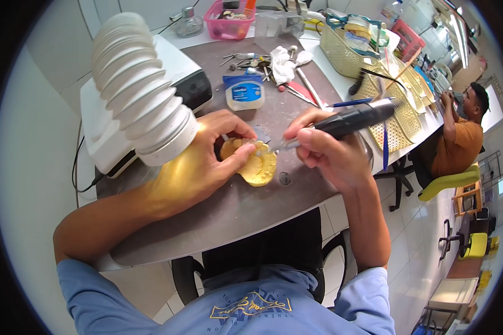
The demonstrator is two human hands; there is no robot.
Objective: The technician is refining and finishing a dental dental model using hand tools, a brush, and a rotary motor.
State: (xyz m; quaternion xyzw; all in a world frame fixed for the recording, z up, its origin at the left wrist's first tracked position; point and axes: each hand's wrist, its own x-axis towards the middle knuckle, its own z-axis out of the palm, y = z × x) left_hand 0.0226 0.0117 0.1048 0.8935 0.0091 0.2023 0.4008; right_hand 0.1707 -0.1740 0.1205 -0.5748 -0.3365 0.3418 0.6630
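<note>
My left hand (pixel 209 153) is closed around the side of a yellow dental cast (pixel 258 172), thumb and fingertips pressed on a small pale, translucent piece (pixel 260 146) at its top. In my right hand (pixel 335 153) is a black rotary handpiece (pixel 360 119) with a metal nose, gripped like a pen and angled down to the left. Its slim tip is at the right side of the pale piece; whether it touches is too small to tell. A white ribbed hose (pixel 131 84) arches over my left wrist, with yellowish light on that hand.
A white machine (pixel 106 134) stands left. Beyond my hands are a blue-labelled tub (pixel 245 94), scattered tools, white tissue (pixel 280 64) and a pink container (pixel 226 28). Right hold a cream basket (pixel 338 56) and perforated trays (pixel 397 131). A co-worker in orange (pixel 455 139) sits further right.
</note>
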